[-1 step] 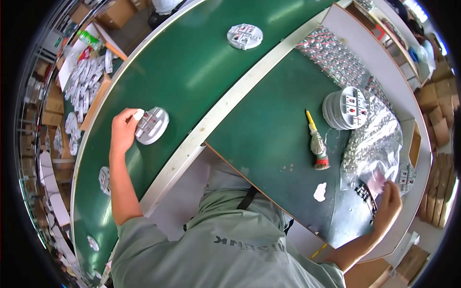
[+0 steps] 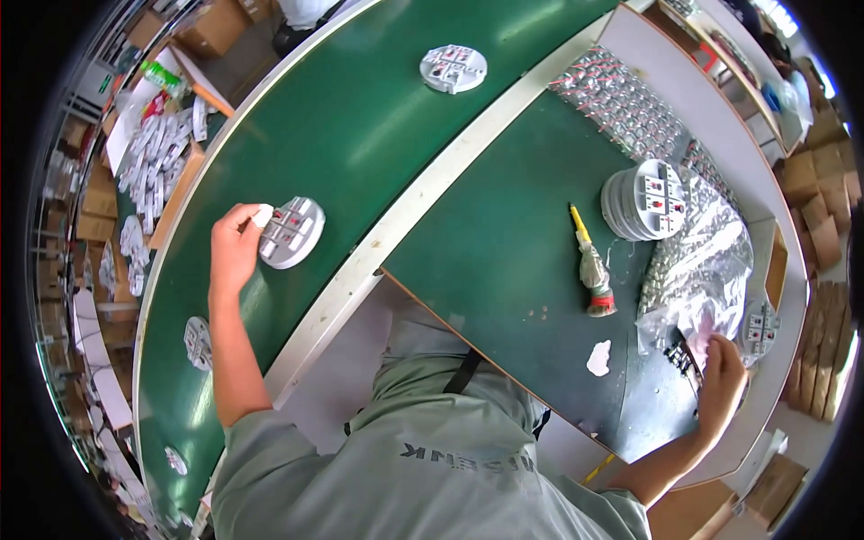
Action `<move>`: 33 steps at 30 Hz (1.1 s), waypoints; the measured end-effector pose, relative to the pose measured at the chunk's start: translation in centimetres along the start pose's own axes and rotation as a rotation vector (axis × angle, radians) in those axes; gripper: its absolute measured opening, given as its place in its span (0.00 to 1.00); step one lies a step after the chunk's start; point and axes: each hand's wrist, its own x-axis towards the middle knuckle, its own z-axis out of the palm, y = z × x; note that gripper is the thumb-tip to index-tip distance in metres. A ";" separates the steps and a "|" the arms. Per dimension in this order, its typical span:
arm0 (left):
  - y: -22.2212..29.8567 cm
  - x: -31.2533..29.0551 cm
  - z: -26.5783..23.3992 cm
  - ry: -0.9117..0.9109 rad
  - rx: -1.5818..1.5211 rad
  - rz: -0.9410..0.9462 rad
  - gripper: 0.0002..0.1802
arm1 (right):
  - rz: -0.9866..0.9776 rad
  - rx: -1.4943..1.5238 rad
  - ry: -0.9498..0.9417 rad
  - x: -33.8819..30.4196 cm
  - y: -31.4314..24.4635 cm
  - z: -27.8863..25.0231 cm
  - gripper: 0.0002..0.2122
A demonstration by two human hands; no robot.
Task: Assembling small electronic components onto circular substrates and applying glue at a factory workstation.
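My left hand [image 2: 236, 249] is over the green belt, its thumb and finger closed at the left rim of a round pale-grey plastic disc [image 2: 295, 236] with small red parts in its recesses. A white covering shows on one fingertip. On the far right of the bench, my right hand [image 2: 723, 382] has its fingers pinched together at the lower edge of a clear plastic bag [image 2: 697, 279]. What lies between them is too small to make out. Small black parts [image 2: 678, 358] lie beside that hand. Just beyond it rests a grey piece with red parts [image 2: 761, 329].
A stack of similar discs [image 2: 643, 200] stands beside the bag. A yellow-shafted screwdriver [image 2: 590, 261] and a white scrap [image 2: 599, 358] lie on the bench. Bubble wrap [image 2: 621, 101] runs along the back. Further discs [image 2: 453, 69] sit on the belt [image 2: 369, 135], bordered by a pale rail [image 2: 432, 184].
My left hand and the disc have shifted slightly right, and the disc's face shows more plainly. My right hand has moved a little up and left, closer to the bag.
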 end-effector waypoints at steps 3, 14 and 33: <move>7.0 -1.7 5.8 0.119 -0.156 0.139 0.08 | 0.084 -0.214 -0.345 0.5 -1.0 0.7 0.13; 17.4 -5.1 20.9 0.010 -0.158 0.396 0.16 | 0.226 0.296 0.556 -0.9 0.1 7.6 0.09; 17.9 -6.1 19.8 -0.364 -0.052 0.624 0.56 | -0.289 -0.301 -0.216 8.3 -1.2 9.5 0.16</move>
